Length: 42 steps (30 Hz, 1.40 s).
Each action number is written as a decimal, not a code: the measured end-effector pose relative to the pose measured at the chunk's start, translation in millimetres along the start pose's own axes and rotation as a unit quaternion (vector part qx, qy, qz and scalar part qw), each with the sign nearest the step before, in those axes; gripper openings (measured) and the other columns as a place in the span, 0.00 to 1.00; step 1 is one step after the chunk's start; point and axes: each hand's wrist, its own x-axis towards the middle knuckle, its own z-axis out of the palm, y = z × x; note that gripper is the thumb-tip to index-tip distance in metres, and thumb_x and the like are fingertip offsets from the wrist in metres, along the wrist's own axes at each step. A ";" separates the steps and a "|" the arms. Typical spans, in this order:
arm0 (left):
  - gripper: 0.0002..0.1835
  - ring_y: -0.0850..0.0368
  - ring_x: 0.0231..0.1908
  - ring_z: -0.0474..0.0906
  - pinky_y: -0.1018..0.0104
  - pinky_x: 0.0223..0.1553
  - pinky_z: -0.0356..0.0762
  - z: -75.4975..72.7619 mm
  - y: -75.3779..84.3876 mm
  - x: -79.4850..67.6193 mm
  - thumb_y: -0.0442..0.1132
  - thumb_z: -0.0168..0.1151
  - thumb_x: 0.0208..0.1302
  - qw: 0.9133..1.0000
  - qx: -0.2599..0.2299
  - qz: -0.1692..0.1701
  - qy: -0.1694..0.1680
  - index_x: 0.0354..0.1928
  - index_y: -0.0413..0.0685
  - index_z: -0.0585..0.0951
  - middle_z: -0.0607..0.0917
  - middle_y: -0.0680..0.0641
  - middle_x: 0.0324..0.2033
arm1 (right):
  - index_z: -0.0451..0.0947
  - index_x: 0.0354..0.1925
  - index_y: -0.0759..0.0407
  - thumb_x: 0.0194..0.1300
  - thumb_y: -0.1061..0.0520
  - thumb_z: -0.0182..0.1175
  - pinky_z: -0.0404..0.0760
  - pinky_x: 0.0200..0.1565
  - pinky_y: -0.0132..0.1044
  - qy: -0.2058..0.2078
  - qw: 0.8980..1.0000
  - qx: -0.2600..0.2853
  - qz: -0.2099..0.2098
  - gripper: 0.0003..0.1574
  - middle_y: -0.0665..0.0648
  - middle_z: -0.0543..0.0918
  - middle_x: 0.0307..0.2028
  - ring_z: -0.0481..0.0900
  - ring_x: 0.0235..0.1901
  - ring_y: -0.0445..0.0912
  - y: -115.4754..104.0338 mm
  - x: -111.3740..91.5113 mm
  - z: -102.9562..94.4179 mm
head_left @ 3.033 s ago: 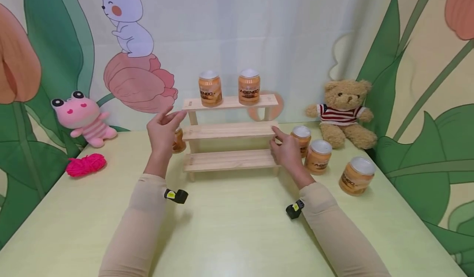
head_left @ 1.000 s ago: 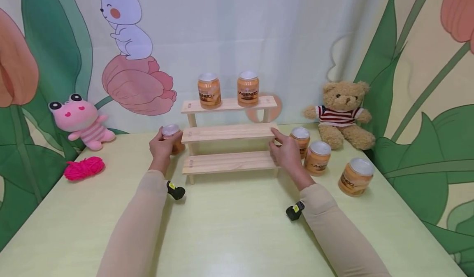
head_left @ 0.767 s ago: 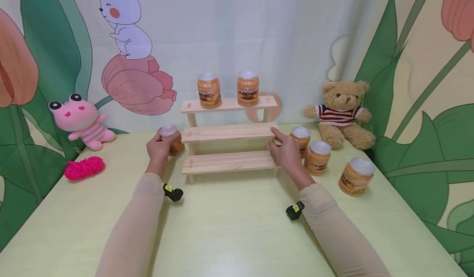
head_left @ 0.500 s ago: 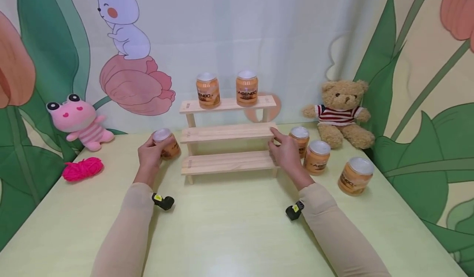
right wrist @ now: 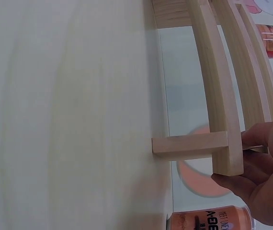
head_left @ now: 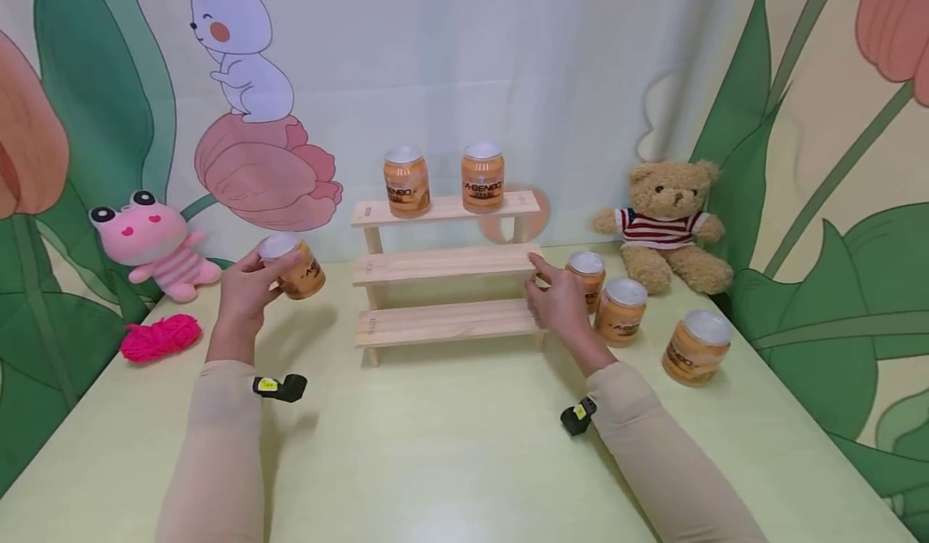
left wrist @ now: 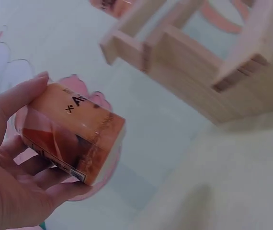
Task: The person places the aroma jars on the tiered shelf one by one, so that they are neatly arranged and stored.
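Table (head_left: 435, 454), left grip (head_left: 243, 294) holding can (head_left: 305, 275), apparently tilted

The left hand (left wrist: 12, 191) grips an orange can (left wrist: 74, 134).

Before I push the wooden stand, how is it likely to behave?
The wooden stand would probably move as one stiff piece: its boards look straight, with no sag. It may tip backward if shoved high, since both cans on it stand on the highest, rearmost board. Those cans might wobble or slide, as no rail shows along that board.
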 end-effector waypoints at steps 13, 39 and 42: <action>0.46 0.47 0.62 0.68 0.43 0.64 0.68 22.2 22.6 -18.4 0.56 0.73 0.59 0.993 0.089 0.040 -0.061 0.74 0.47 0.64 0.74 0.43 0.58 | 0.76 0.64 0.63 0.65 0.65 0.63 0.85 0.33 0.47 0.007 1.000 -0.007 -0.002 0.28 0.71 0.83 0.48 0.87 0.41 0.57 -4.2 -0.7 2.8; 0.35 0.52 0.55 0.74 0.50 0.57 0.76 102.6 20.5 -34.2 0.45 0.75 0.59 0.987 0.027 0.093 -0.129 0.69 0.51 0.75 0.81 0.45 0.54 | 0.76 0.65 0.62 0.66 0.64 0.63 0.84 0.31 0.45 0.004 1.000 -0.004 0.002 0.29 0.71 0.83 0.49 0.86 0.42 0.59 -0.2 0.1 4.1; 0.34 0.53 0.53 0.75 0.53 0.56 0.77 111.3 22.9 -37.3 0.45 0.76 0.57 0.986 0.030 0.103 -0.130 0.67 0.50 0.77 0.82 0.46 0.52 | 0.75 0.65 0.62 0.66 0.64 0.63 0.85 0.32 0.45 0.000 1.000 -0.004 0.005 0.29 0.70 0.83 0.50 0.86 0.43 0.59 0.6 0.3 3.9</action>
